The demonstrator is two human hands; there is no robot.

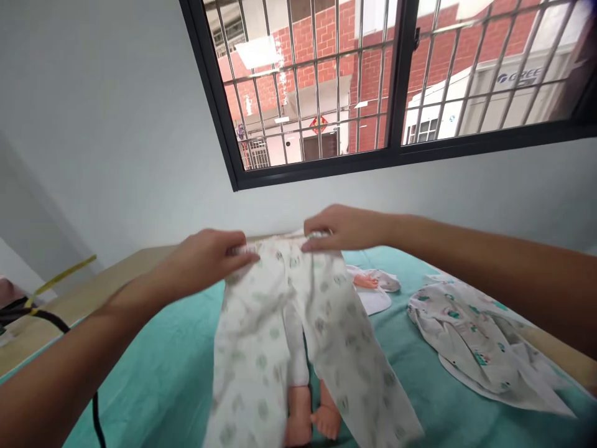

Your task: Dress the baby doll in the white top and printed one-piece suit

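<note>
A pair of white baby trousers (261,317) with a pale green print hangs spread out by its waistband. My left hand (205,258) pinches the waistband at the left side. Closed on the waistband's other side is my right hand (342,229). Behind the trousers lies a baby doll (298,410), partly hidden. Its bare limbs and a small hand show between and below the trouser legs, next to a white cloth part (295,348).
A teal sheet (153,361) covers the table. White printed baby clothes (471,336) lie crumpled at the right. Behind the trousers is a white garment with a pinkish item (366,282). A black cable (56,320) and yellow strip (65,274) are at left. A barred window (317,158) is ahead.
</note>
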